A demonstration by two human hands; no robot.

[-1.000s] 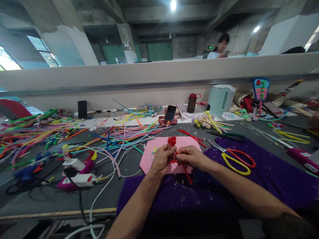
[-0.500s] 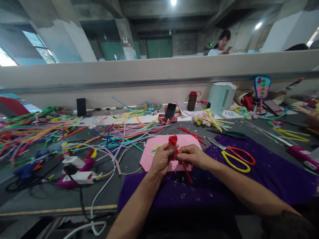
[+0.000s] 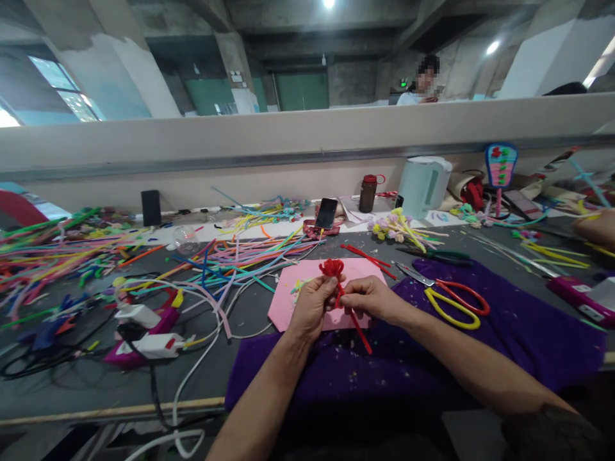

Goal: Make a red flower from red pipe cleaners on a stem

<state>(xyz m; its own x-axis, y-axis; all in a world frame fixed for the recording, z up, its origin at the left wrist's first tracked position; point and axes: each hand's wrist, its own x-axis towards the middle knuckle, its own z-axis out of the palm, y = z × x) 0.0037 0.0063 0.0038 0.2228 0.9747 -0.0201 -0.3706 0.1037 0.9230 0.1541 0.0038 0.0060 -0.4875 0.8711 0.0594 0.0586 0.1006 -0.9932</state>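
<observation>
My left hand [image 3: 313,301] pinches a red pipe-cleaner flower [image 3: 332,267] just beneath its looped head, which points upward. Close beside it, the fingers of my right hand [image 3: 368,298] are closed on a red pipe cleaner [image 3: 360,333] whose loose end hangs down below the hand. Where the strand meets the flower is partly hidden by my fingers. Both hands are above a pink foam sheet [image 3: 288,307], on which small yellow and green scraps lie. Several spare red pipe cleaners [image 3: 368,255] rest behind the sheet.
Scissors [image 3: 454,298] with red and yellow handles lie on a purple cloth [image 3: 519,346] at right. Loose pipe cleaners [image 3: 240,256] and a power strip [image 3: 154,339] with cables spread leftward. A kettle [image 3: 423,186], bottle [image 3: 368,194] and phone [image 3: 326,213] stand behind. Another person's hand [image 3: 596,227] is far right.
The red flower head has turned in my left hand and now shows its loops fanned out. Both hands keep nearly the same place. Another person's hand shows more at the far right.
</observation>
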